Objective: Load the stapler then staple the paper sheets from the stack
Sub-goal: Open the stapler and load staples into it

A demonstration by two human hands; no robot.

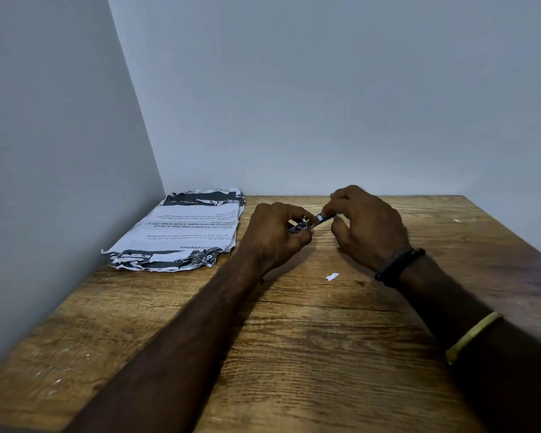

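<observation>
A small metal stapler is held between both hands just above the wooden table, near its far middle. My left hand grips its near end with fingers curled around it. My right hand pinches its far end between thumb and fingertips. Most of the stapler is hidden by the fingers, so I cannot tell whether it is open. A stack of crumpled printed paper sheets lies flat at the far left of the table, against the left wall and apart from both hands.
White walls close off the table's left side and back. A small white paper scrap lies near my right wrist and another scrap lies farther right. The table's right edge drops away at the right.
</observation>
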